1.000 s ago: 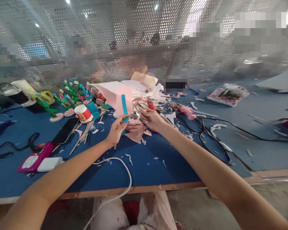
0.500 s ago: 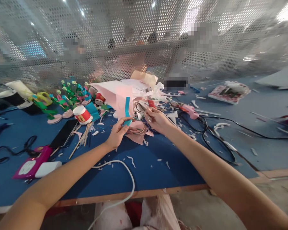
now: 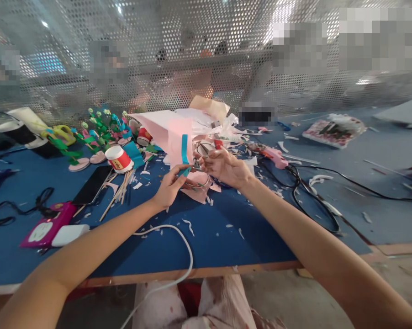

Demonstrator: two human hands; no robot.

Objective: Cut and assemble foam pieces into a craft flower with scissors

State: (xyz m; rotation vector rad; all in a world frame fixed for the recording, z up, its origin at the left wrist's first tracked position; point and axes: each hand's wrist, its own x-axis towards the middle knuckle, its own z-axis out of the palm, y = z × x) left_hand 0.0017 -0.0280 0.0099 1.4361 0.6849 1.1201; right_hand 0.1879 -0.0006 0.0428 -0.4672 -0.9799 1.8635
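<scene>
Left hand over the blue worktable, thumb and forefinger pinched together on a blue strip. Strip rises upright from the fingertips, its upper part seen against a pink sheet. Right hand just beside, a narrow gap between the two; fingers bent, palm partly turned up, tips near the strip's lower end. Small dark and metallic shapes show about those tips; cannot tell whether the hand grips any of them, nor how tightly it is closed. Below the hands, pink paper pieces lie on the table. Behind, a heap of white paper and scraps. To the left: a red-and-white paper cup, upside down, near thin wooden sticks; a dark phone; a purple device beside a white block. Green-leaved craft flowers stand farther back, some on round pink bases. To the right, a pink glue gun near a looped black cord. Perforated metal screen along the back.
</scene>
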